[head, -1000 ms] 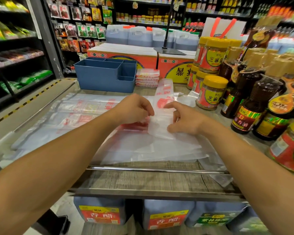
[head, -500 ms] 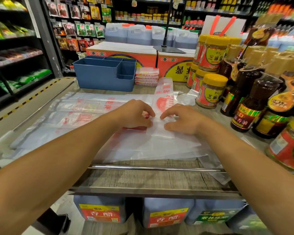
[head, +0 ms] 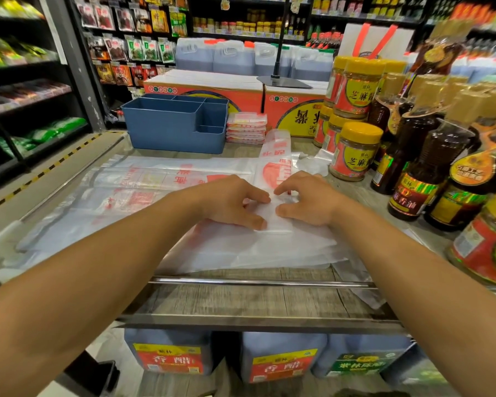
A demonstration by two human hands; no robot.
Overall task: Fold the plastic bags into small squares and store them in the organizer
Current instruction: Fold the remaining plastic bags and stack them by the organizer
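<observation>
pressing down on a narrow folded plastic bag (head: 273, 167), the left hand (head: 229, 200) and right hand (head: 308, 200) sit just beside each other, fingers curled, each grip pinching the strip's near fold. the strip lies atop flat plastic bags (head: 143, 190) spread on the desk (head: 241, 296). the blue organizer (head: 166, 130) stands at the far edge, a stack of folded squares (head: 245, 128) just beside it. jars (head: 352, 150) stand right.

I see a wood-grain tabletop (head: 241, 299) carrying flat plastic bags (head: 143, 193), a blue organizer (head: 166, 130) at the far edge, a stack of folded bags (head: 245, 128) just beside it, and jars (head: 352, 151) and bottles (head: 433, 167) along the right.
</observation>
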